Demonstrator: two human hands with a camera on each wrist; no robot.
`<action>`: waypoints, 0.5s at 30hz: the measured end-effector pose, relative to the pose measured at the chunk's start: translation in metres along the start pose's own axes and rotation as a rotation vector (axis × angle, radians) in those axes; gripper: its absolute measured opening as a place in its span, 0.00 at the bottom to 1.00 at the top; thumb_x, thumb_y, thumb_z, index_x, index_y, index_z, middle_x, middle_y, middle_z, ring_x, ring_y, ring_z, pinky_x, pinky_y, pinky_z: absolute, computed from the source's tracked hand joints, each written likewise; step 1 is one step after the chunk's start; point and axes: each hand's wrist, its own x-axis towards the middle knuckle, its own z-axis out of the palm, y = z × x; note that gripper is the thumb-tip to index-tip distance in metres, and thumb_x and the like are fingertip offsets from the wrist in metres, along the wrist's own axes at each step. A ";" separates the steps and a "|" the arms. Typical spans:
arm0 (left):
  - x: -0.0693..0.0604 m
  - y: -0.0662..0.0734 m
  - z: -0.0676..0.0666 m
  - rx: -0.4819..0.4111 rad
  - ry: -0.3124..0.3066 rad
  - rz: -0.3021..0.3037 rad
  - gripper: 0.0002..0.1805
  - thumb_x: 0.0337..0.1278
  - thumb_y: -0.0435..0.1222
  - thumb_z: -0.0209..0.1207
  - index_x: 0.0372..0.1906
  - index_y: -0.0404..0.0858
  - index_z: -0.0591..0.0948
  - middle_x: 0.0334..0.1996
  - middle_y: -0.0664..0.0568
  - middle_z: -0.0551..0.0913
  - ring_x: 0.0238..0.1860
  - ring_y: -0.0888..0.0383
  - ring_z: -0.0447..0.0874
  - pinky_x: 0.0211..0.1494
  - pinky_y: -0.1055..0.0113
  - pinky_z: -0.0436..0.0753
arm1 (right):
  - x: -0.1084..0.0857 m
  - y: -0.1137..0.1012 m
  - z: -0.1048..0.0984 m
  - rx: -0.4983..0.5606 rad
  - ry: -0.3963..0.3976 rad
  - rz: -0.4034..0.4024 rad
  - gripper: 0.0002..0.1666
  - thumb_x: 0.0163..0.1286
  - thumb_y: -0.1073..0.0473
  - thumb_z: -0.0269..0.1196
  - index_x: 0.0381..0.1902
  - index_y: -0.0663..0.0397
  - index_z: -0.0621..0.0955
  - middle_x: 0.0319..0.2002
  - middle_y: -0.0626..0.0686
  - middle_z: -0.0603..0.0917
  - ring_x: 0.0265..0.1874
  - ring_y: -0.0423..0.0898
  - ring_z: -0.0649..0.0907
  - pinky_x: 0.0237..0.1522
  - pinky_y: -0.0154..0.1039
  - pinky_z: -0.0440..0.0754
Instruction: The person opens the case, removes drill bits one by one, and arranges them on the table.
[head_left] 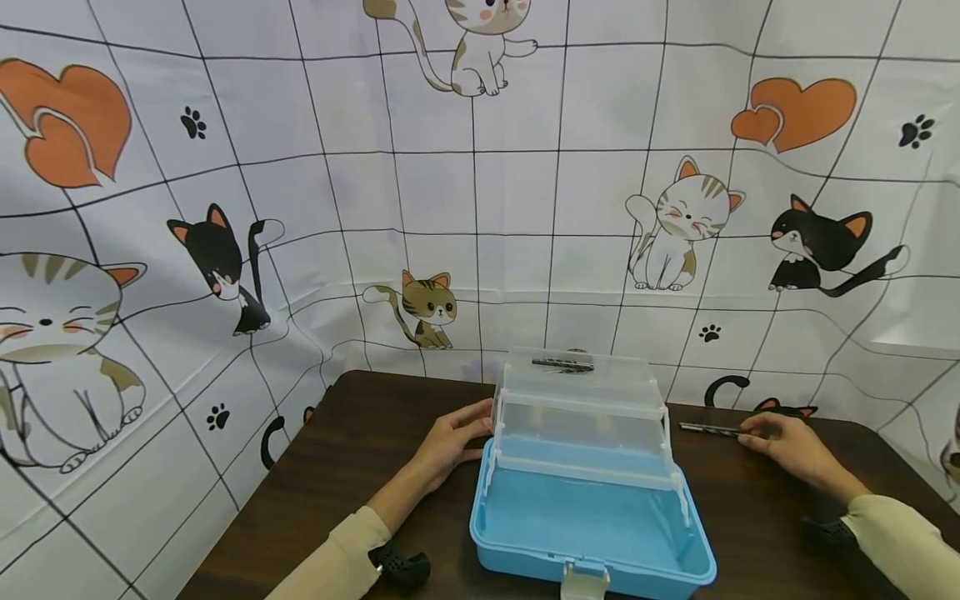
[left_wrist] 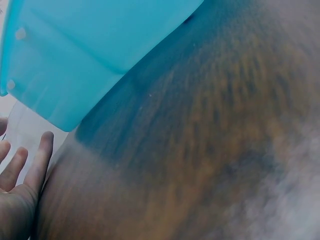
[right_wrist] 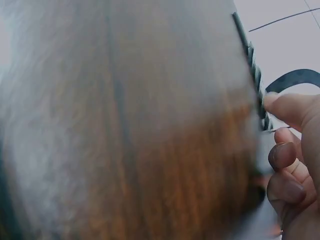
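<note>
A blue plastic toolbox stands on the dark table with its clear folding trays raised toward the back. My left hand is at the left side of those trays, its fingers extended; in the left wrist view, the hand shows beside the blue box. Several drill bits lie in the topmost tray. Right of the box, my right hand pinches a spiral-fluted drill bit by one end, and the right wrist view shows this bit at the fingertips.
The dark wooden table reaches back to a white curtain with printed cats and a grid. At the box's front hangs a whitish latch. Black straps circle the wrists below pale sleeves.
</note>
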 end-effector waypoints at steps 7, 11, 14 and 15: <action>-0.001 -0.001 0.001 0.004 -0.002 0.001 0.29 0.73 0.42 0.62 0.74 0.42 0.72 0.68 0.43 0.73 0.63 0.45 0.77 0.56 0.51 0.83 | 0.003 -0.019 -0.005 0.029 0.026 0.039 0.30 0.72 0.42 0.67 0.52 0.65 0.82 0.46 0.62 0.83 0.41 0.57 0.82 0.38 0.49 0.81; -0.002 0.000 0.001 0.007 0.001 0.001 0.29 0.72 0.42 0.62 0.74 0.41 0.72 0.68 0.43 0.73 0.63 0.45 0.77 0.56 0.51 0.83 | 0.011 -0.040 -0.011 0.053 0.014 0.019 0.31 0.73 0.40 0.65 0.54 0.63 0.82 0.48 0.62 0.83 0.43 0.58 0.82 0.38 0.49 0.81; -0.001 0.001 0.001 0.006 0.001 -0.003 0.29 0.72 0.42 0.62 0.74 0.41 0.72 0.68 0.43 0.74 0.63 0.45 0.77 0.57 0.51 0.83 | 0.017 -0.054 -0.016 0.060 0.013 -0.007 0.29 0.74 0.40 0.64 0.55 0.60 0.82 0.50 0.61 0.83 0.45 0.58 0.81 0.37 0.49 0.81; -0.001 0.001 0.001 0.006 0.002 -0.003 0.29 0.72 0.42 0.62 0.74 0.41 0.72 0.68 0.42 0.74 0.63 0.45 0.77 0.57 0.51 0.83 | 0.018 -0.058 -0.017 0.061 0.014 -0.018 0.28 0.74 0.41 0.64 0.54 0.59 0.83 0.50 0.61 0.83 0.44 0.58 0.81 0.37 0.49 0.81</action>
